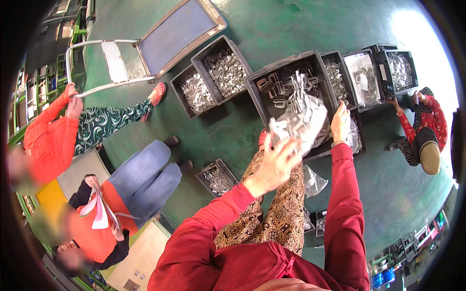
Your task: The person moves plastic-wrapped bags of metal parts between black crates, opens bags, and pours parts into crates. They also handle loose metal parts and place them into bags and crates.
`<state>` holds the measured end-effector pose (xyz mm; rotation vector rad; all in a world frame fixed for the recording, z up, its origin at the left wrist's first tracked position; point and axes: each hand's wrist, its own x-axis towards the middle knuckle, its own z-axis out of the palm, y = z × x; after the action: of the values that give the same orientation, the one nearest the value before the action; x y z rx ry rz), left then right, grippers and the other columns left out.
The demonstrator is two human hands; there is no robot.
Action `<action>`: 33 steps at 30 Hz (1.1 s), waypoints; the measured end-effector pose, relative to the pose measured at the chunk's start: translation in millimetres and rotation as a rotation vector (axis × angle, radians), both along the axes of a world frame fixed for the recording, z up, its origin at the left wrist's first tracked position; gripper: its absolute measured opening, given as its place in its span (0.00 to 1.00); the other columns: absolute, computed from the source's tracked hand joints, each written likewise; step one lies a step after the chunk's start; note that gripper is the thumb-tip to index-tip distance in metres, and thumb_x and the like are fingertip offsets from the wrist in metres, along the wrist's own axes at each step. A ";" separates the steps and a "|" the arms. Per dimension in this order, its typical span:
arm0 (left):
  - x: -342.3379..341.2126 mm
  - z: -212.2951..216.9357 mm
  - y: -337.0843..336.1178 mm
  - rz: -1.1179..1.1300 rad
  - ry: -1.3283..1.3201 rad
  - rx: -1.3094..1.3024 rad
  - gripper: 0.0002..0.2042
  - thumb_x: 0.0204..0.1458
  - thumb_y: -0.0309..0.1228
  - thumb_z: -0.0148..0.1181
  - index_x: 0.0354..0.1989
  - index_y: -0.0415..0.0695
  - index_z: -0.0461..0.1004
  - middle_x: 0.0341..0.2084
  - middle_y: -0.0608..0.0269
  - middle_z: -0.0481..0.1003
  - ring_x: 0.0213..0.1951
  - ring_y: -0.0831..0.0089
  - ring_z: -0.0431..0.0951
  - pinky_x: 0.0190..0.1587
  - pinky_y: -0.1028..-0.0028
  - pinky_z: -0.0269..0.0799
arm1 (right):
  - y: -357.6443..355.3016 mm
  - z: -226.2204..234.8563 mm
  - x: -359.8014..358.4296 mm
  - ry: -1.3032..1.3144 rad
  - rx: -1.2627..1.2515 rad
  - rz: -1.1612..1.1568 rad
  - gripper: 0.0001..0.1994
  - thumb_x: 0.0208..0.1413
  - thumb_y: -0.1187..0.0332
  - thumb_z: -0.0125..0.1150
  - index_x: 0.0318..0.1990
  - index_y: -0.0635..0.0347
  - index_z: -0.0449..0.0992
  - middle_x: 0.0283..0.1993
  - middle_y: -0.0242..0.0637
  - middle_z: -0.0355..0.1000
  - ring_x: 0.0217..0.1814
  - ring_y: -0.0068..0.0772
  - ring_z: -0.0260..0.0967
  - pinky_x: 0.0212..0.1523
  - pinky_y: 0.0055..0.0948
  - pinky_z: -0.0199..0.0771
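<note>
A clear plastic bag (pixel 314 121) of shiny metal pieces lies tilted across the near part of a large dark crate (pixel 256 99), blurred by motion. My left hand (pixel 274 165) is at the bag's near end, its blurred fingers curled against the plastic. Flat metal clips (pixel 279 89), some of them buckle-shaped, lie loose in the crate beyond the bag. On the crate's right side, my right hand (pixel 341 124) has its fingers closed over the rim, close to the bag's edge.
More crates of metal parts stand left (pixel 225 72) and right (pixel 335 72). A smaller crate (pixel 217 178) and an empty-looking plastic bag (pixel 314 183) are near my legs. One person holds a trolley (pixel 179 34); another holds papers (pixel 99 211). A third person (pixel 427 121) crouches at the right.
</note>
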<state>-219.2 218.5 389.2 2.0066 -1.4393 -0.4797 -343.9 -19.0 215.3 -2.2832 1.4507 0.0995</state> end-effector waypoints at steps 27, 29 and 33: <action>55.6 15.9 -47.6 0.304 0.000 0.278 0.05 0.49 0.30 0.60 0.32 0.45 0.73 0.26 0.59 0.74 0.31 0.59 0.75 0.31 0.61 0.71 | 41.4 114.9 -41.8 -0.645 0.554 0.619 0.16 0.63 0.63 0.45 0.29 0.64 0.72 0.54 0.46 0.66 0.68 0.57 0.53 0.65 0.49 0.53; 86.5 -17.3 -64.1 0.309 0.216 0.333 0.08 0.49 0.30 0.61 0.35 0.41 0.76 0.30 0.57 0.77 0.34 0.61 0.78 0.36 0.67 0.73 | 44.4 113.5 -42.4 -0.654 0.550 0.605 0.23 0.65 0.56 0.38 0.28 0.65 0.72 0.54 0.47 0.65 0.69 0.57 0.51 0.66 0.49 0.50; 137.6 -106.6 -74.6 0.250 0.433 0.459 0.21 0.50 0.15 0.50 0.54 0.37 0.71 0.46 0.49 0.76 0.42 0.63 0.78 0.46 0.71 0.74 | 50.1 112.8 -47.6 -0.718 0.629 0.536 0.28 0.67 0.51 0.33 0.26 0.65 0.71 0.55 0.48 0.65 0.70 0.58 0.49 0.66 0.49 0.48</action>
<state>-81.6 143.9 282.6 2.2051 -0.8518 -1.1313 -391.5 31.2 328.0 -1.8181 0.3539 -0.0904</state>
